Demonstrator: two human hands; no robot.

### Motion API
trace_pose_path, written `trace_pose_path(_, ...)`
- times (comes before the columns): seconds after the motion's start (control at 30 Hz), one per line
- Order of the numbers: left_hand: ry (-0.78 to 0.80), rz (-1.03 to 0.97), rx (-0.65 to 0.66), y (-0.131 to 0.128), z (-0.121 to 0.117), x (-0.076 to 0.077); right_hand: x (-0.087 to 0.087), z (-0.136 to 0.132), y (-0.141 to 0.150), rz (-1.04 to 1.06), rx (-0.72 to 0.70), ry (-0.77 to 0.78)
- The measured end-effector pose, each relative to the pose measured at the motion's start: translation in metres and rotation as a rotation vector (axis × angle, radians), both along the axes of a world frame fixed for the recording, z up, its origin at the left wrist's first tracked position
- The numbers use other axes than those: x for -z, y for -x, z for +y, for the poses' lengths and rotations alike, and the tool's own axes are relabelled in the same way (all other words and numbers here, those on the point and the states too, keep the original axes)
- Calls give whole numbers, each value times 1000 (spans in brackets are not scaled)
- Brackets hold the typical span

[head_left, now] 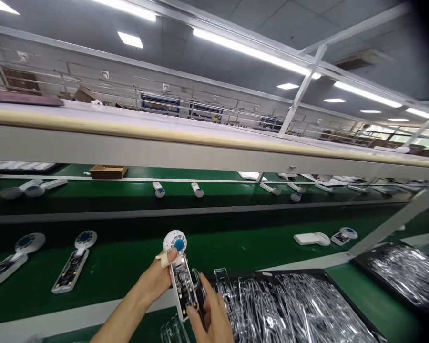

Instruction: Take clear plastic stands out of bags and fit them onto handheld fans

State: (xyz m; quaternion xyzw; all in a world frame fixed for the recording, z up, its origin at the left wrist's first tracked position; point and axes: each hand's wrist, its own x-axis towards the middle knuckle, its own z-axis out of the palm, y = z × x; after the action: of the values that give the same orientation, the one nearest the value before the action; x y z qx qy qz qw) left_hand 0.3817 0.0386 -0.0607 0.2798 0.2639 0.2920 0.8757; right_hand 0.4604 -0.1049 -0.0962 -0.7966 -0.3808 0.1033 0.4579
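Note:
My left hand (160,272), with a pale wrap on its thumb, grips a white handheld device (184,288) near its neck. The device has a round head with a blue centre, and its open handle bares a circuit board. At the handle's right side, my right hand (212,309) has its thumb and fingers closed around a clear plastic piece (196,275), blurred and mostly hidden by the fingers. Just to the right, many similar clear plastic pieces (286,305) lie heaped in a black tray (314,273). More clear pieces (174,329) lie below the device.
Open devices (71,267) of the same kind lie on the green surface (117,267) to the left. Two more white devices (311,238) rest at the right. A slanted post (386,221) and a long overhead shelf (200,152) bound the space. Another black tray (382,276) stands far right.

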Motion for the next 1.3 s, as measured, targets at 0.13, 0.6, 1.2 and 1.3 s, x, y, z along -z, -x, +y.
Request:
trace_pose_path(0.13, 83, -97, -41, 30, -27, -15, -17, 13, 31, -150, -39, -3)
trace_pose_path(0.6, -52, 31, -131, 96, -57, -35, -12, -2, 88, -242, -222, -23)
trace_pose_path(1.2, -276, 506, -424, 110, -42, -8, 1, 74, 92, 250, -79, 23)
trace_pose_path(1.3, -255, 544, -305, 113, -2, 3, 20, 112, 76, 237, -94, 143)
